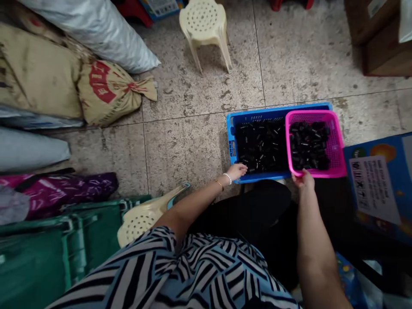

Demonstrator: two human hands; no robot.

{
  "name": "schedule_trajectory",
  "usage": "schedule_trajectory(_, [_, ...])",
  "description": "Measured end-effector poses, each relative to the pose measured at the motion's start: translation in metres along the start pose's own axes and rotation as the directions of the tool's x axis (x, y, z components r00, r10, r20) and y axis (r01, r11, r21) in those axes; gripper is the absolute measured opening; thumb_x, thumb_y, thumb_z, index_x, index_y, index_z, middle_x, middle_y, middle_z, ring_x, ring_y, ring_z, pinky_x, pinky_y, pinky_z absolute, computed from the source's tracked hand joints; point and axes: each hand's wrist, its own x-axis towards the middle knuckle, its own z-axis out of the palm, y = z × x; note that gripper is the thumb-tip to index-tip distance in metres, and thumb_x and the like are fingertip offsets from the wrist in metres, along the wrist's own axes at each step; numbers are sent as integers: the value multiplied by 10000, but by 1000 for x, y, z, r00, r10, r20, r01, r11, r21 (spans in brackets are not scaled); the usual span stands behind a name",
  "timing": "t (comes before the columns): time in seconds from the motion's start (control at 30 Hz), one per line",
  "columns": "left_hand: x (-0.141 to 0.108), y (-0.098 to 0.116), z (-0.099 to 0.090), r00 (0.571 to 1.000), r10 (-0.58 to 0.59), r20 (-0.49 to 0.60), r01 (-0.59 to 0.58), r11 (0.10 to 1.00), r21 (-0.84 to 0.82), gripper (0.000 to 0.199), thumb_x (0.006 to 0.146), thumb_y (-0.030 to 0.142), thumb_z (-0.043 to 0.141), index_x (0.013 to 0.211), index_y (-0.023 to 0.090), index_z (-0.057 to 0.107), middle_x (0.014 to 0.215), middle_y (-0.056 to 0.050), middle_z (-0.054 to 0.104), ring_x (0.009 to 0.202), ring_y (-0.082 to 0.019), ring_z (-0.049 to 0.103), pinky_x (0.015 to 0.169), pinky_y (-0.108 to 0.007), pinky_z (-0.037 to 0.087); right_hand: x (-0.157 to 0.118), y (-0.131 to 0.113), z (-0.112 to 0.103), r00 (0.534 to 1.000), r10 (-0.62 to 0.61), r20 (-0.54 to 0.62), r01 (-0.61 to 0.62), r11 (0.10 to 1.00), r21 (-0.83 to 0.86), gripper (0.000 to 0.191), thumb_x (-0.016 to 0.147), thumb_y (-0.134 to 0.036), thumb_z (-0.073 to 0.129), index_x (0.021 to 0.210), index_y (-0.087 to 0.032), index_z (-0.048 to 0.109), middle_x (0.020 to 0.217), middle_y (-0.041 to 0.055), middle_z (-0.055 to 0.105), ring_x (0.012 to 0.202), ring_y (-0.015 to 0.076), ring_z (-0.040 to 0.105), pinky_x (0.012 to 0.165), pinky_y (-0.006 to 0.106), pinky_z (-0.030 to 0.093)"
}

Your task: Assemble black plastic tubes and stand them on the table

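A blue crate on the floor holds many small black pieces. Over its right part sits a pink basket, with more black pieces inside it. My right hand grips the near rim of the pink basket, at its left corner. At the crate's near left corner is my left hand, its fingers bent together over the edge of the black pieces. What its fingertips hold, if anything, is too small to make out.
A cream stool stands beyond the crate, another at my left side. Tied sacks and green bins line the left. A printed blue box is right of the basket; brown cartons stand at the upper right.
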Motion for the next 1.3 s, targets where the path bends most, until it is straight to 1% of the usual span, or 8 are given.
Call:
schedule_trajectory(0.27, [21,-21,11,977,159,143,-204,892,404,349,1014,380,622,1302,184,631,1342,-119,637,1144,-230,661,981,-447,592,28,8,1,1000,13,-3,-13,964,-266,402,997,-453,638,1254,-144,631,1107,101,729,920,204,736,774,383,648])
schedule_trajectory(0.43, [-13,-38,19,939,245,241,-333,823,461,373,1008,386,633,1313,172,621,1334,-116,639,1145,-235,663,975,-457,593,2,-14,-28,995,81,56,-29,789,-613,486,961,-571,619,864,-100,686,590,136,685,490,226,677,397,309,553])
schedule_trajectory(0.57, [-28,-33,-11,916,353,193,-402,795,454,142,964,268,654,1049,184,732,1280,-124,697,1328,-291,586,1206,-546,417,-21,-11,-14,964,62,257,160,637,-754,543,885,-670,671,720,-153,676,478,93,626,377,175,573,339,271,463])
schedule_trajectory(0.7, [-5,-8,-59,886,456,-81,-368,798,477,447,955,273,608,1398,212,595,1678,-141,358,1634,-350,121,1315,-611,154,-30,29,29,803,61,593,477,531,-700,466,850,-624,736,840,-158,750,700,78,748,582,163,670,575,293,587])
schedule_trajectory(0.83, [66,37,-88,703,396,-590,-264,916,301,983,833,292,758,1630,103,214,1727,-213,212,1641,-358,61,1335,-508,141,-17,55,72,598,-13,802,748,370,-551,347,897,-464,706,1128,-215,778,1101,65,788,999,218,719,972,423,580])
schedule_trajectory(1.03, [140,67,-94,706,221,-673,-232,970,75,986,854,215,686,1658,157,118,1671,-193,370,1496,-381,389,1293,-534,206,8,63,141,339,-19,941,941,0,-339,354,1000,-356,525,1178,-171,768,1352,135,680,1306,297,569,1193,490,376])
schedule_trajectory(1.2, [138,65,-89,652,237,-721,-181,971,156,911,873,214,637,1651,136,169,1650,-198,400,1479,-369,421,1276,-539,260,8,117,173,142,355,924,981,-175,-84,329,989,-338,540,1195,-209,762,1224,92,729,1150,243,638,1007,356,487])
schedule_trajectory(1.3, [144,69,-88,665,227,-712,-135,973,185,879,910,218,606,1647,122,135,1671,-213,352,1490,-378,419,1254,-541,313,11,149,173,109,522,846,973,-232,18,296,942,-345,612,1177,-249,765,1236,68,721,1101,230,641,924,323,503])
